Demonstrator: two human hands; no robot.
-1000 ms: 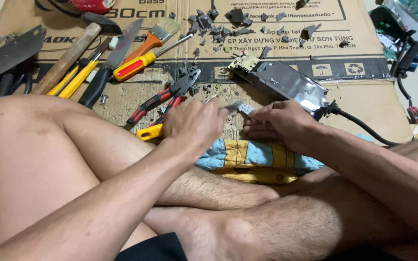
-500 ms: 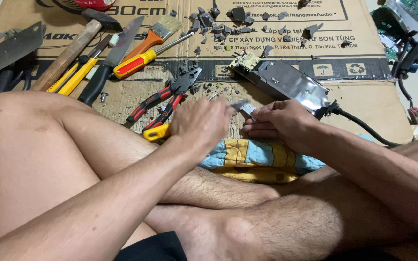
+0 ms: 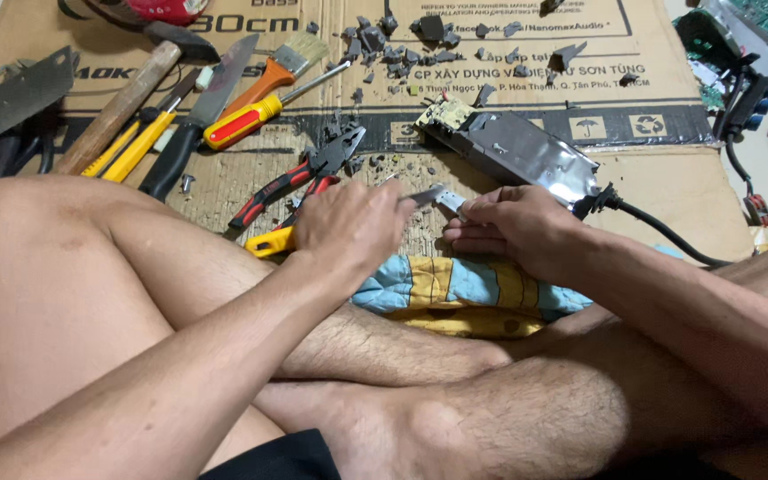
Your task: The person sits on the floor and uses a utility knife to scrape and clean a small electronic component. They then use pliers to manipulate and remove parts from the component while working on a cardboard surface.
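Note:
I sit cross-legged on a sheet of cardboard [image 3: 668, 178]. My left hand [image 3: 353, 227] is closed around a yellow-handled tool [image 3: 268, 242] whose metal tip points right. My right hand [image 3: 513, 227] pinches a small grey metal piece [image 3: 444, 199] by its end. The tool's tip meets that piece between the two hands. Both hands hover just above a blue and yellow cloth [image 3: 455, 289] lying over my shins.
Red-handled pliers [image 3: 291, 182] lie just beyond my left hand. Farther left lie a red and yellow screwdriver [image 3: 251, 120], a knife [image 3: 193, 124], a hammer [image 3: 122, 102] and a saw blade [image 3: 11, 98]. A silver metal casing [image 3: 517, 147] with a black cable [image 3: 668, 236] lies behind my right hand. Grey fragments [image 3: 420, 40] are scattered at the back.

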